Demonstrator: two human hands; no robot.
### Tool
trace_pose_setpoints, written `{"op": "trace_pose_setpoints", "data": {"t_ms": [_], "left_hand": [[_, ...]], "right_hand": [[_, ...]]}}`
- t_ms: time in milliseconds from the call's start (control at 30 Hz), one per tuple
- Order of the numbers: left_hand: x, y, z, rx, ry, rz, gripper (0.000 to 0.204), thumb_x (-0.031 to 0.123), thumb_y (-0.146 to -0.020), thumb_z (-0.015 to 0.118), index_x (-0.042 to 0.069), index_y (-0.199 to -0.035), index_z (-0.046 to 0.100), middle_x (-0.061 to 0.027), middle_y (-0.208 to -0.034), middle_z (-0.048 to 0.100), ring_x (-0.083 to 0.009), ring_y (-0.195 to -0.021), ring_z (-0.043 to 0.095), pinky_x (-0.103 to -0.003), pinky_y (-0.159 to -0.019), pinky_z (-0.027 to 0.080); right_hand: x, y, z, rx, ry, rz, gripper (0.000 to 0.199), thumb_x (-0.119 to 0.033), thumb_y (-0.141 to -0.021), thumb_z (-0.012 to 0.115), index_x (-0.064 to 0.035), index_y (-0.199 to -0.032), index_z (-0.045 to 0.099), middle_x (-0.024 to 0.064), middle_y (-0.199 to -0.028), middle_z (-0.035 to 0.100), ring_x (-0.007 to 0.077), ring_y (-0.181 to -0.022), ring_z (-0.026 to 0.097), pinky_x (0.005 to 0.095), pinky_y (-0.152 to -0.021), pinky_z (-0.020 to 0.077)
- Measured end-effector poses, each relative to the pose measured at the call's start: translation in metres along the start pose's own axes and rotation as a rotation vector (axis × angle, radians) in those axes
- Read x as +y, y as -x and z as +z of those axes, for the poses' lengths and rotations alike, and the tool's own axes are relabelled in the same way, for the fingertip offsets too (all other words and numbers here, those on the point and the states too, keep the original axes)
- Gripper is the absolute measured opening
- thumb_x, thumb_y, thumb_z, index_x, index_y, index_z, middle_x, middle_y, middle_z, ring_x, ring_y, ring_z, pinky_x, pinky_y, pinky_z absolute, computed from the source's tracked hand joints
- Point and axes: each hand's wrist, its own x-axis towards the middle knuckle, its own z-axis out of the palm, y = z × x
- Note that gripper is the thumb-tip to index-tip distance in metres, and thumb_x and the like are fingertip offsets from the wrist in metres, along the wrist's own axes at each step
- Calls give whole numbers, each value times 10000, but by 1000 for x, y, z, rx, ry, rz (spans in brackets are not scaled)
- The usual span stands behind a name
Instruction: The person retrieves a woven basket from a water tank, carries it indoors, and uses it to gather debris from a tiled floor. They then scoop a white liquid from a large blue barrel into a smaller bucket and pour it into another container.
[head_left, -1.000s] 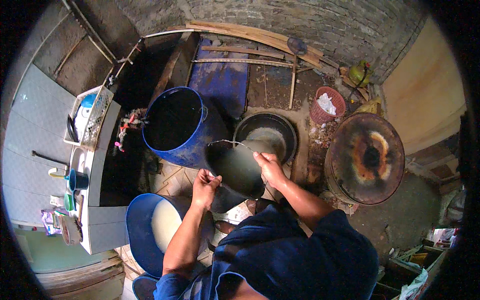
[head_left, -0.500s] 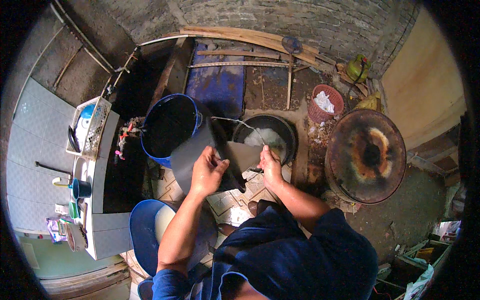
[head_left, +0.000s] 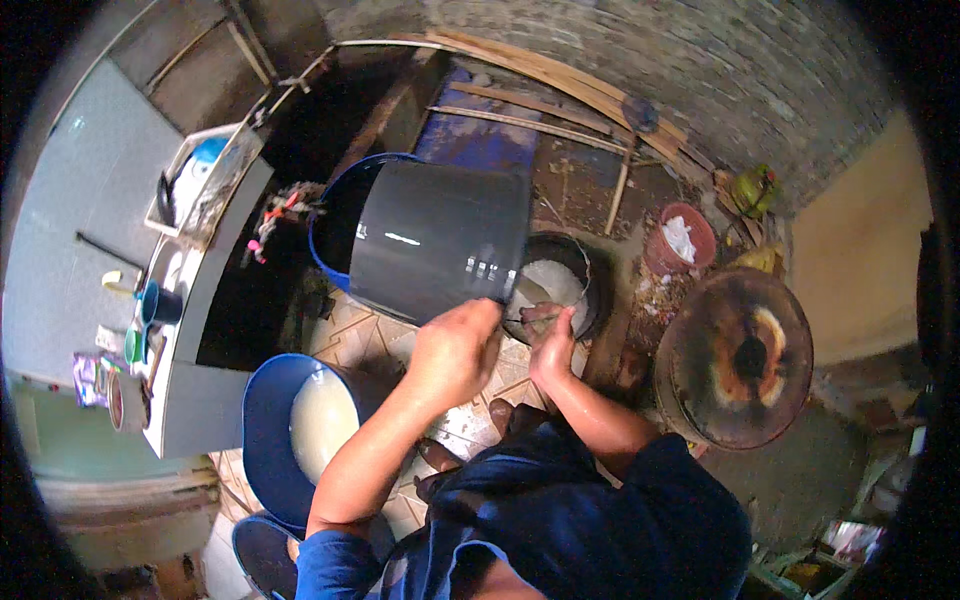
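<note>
A black bucket [head_left: 440, 240] lies tipped on its side in the air, its mouth turned right toward a black basin [head_left: 603, 300] on the floor that holds whitish stuff [head_left: 553, 283]. My left hand [head_left: 460, 350] is closed on the bucket's near rim. Beside it, my right hand [head_left: 550, 345] has its fingers curled at the thin wire handle [head_left: 587, 262], thumb raised; motion blurs the fingertips somewhat. The bucket's inside is mostly hidden. Behind it stands a blue-rimmed drum [head_left: 322, 245], partly covered.
At lower left, a blue barrel [head_left: 262, 430] holds pale liquid, with another blue container [head_left: 262, 550] close by. A rusty round drum [head_left: 735, 360] and a pink basket [head_left: 660, 250] stand right. Left is a tiled counter [head_left: 205, 400]; planks [head_left: 540, 68] lie along the brick wall.
The bucket has swung up and right, tipping further, so its outer side now shows. My left hand has moved right along with it. The right hand has shifted slightly down. The view has turned.
</note>
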Motion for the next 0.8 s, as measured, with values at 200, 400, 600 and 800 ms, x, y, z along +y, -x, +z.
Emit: {"op": "trace_pose_setpoints", "data": {"t_ms": [200, 400, 600, 800], "left_hand": [[-110, 110, -83, 404, 514, -484, 115, 52, -875, 612, 56, -937, 516, -6, -807, 480, -134, -759, 486, -297, -697, 403], [-157, 305, -130, 794, 1234, -540, 234, 161, -874, 705, 98, -1023, 536, -14, -976, 644, -145, -914, 614, -290, -862, 485], [-188, 526, -123, 1327, 1037, -800, 221, 269, -975, 647, 103, -1114, 606, 11, -956, 654, -59, -850, 594, -215, -724, 465], [-241, 689, -27, 1358, 103, -2020, 635, 446, -908, 658, 51, -1377, 490, -239, -1407, 411, -373, -1276, 450, -453, -1080, 371]], "right_hand": [[16, 5, 48, -342, 671, -234, 270, -128, -985, 602, -68, -1241, 539, 44, -1087, 631, 126, -950, 592, 307, -827, 492], [71, 65, 143, -673, 568, 505, 653, -72, -919, 581, -142, -1507, 305, 41, -1266, 574, 112, -951, 569, 254, -717, 472], [196, 160, 249, -963, 706, 573, 597, 51, -911, 498, -2, -1480, 326, 115, -1412, 499, 183, -1218, 536, 296, -952, 468], [365, 241, 319, -1185, 1116, 391, 598, 11, -895, 551, -22, -1455, 344, 173, -1313, 558, 239, -1169, 568, 334, -988, 449]]}}
